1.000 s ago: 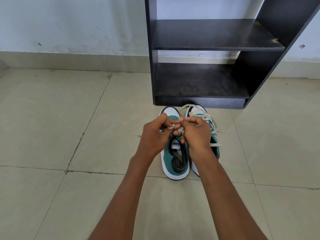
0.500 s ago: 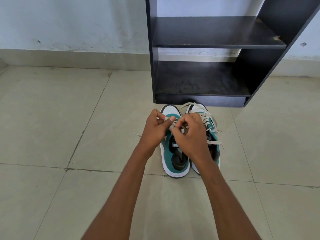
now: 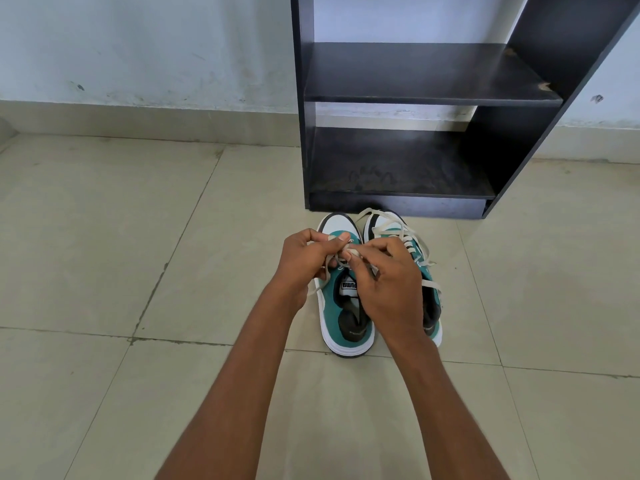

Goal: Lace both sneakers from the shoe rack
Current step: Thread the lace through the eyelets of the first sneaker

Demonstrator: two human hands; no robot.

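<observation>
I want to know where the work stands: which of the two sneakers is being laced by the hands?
The left sneaker: both hands pinch its lace above it. The right sneaker lies untouched, laces loose.

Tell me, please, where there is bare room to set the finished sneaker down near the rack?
Both rack shelves are bare. The floor tiles left of the left sneaker and right of the right sneaker are free. It is crowded just before the rack's base, where both hands work the lace.
</observation>
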